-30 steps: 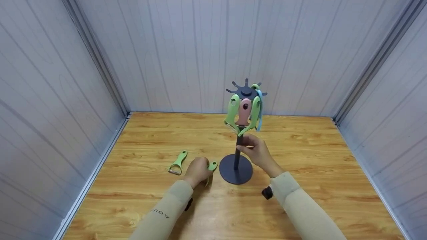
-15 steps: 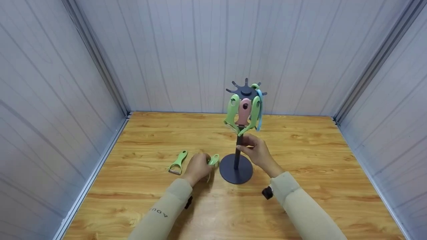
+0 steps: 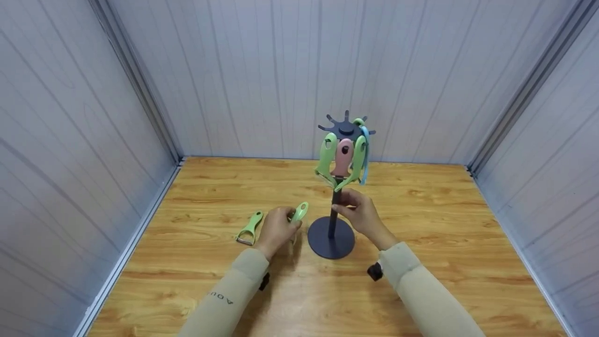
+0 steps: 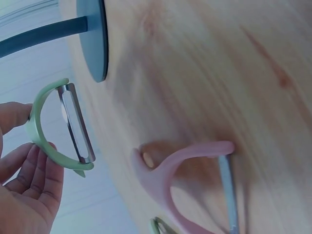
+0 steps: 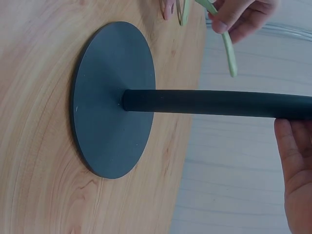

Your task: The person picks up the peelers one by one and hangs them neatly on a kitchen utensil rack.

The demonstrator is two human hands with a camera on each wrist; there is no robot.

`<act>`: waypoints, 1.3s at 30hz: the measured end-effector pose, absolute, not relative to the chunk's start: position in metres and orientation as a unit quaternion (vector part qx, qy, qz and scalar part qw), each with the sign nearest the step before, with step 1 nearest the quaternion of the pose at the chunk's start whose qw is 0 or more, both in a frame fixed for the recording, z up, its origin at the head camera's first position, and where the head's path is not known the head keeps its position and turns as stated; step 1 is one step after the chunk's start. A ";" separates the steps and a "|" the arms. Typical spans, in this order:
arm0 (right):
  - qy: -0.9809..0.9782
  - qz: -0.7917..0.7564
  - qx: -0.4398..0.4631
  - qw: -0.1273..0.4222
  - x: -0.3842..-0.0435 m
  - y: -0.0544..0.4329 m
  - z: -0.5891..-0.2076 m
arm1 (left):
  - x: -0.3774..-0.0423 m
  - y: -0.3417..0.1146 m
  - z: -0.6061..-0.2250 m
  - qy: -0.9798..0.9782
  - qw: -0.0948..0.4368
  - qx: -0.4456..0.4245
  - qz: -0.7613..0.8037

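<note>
My left hand (image 3: 276, 230) pinches a green peeler (image 3: 301, 211) by its handle, just left of the dark stand. In the left wrist view its metal blade (image 4: 77, 124) faces away from the fingers, above the table. My right hand (image 3: 361, 214) holds the pole (image 5: 204, 103) of the stand below its hooks. From the stand's spoked top (image 3: 345, 129) hang a pink peeler (image 3: 343, 158), a green peeler (image 3: 326, 154) to its left, another green peeler (image 3: 358, 157) to its right, and a blue item (image 3: 365, 164) beyond. The round base (image 3: 331, 243) rests flat on the table.
A green peeler (image 3: 252, 228) lies on the wooden table (image 3: 210, 187), left of my left hand. A pink peeler (image 4: 163, 180) lies near it in the left wrist view, hidden behind my hand from the head view. White panel walls (image 3: 299, 84) enclose the table's back and sides.
My left hand has raised the green peeler off the table and tilted its handle end up, moving slightly toward the back. My right hand and the stand have stayed in place.
</note>
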State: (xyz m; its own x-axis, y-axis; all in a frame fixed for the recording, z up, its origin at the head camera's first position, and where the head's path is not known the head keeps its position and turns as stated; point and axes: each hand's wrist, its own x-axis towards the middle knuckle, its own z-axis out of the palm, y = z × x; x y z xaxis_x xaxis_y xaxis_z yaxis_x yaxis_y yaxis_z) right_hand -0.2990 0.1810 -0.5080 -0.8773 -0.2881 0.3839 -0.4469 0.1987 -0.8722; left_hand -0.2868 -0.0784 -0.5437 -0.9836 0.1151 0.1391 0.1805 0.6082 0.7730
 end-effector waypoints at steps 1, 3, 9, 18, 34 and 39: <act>-0.773 0.585 0.235 0.067 -0.299 0.181 -0.508 | -0.287 -0.079 -0.543 -0.895 0.044 -0.084 -0.437; -0.777 0.584 0.226 0.063 -0.299 0.180 -0.509 | -0.287 -0.079 -0.540 -0.892 0.056 -0.088 -0.439; -0.777 0.588 0.215 0.060 -0.298 0.180 -0.509 | -0.286 -0.081 -0.533 -0.888 0.082 -0.102 -0.441; -0.776 0.591 0.214 0.059 -0.298 0.180 -0.510 | -0.285 -0.083 -0.517 -0.876 0.096 -0.096 -0.464; -0.766 0.602 0.217 0.058 -0.298 0.180 -0.510 | -0.295 -0.088 -0.484 -0.865 0.172 -0.126 -0.454; -0.773 0.600 0.203 0.046 -0.297 0.180 -0.509 | -0.296 -0.089 -0.472 -0.857 0.193 -0.137 -0.458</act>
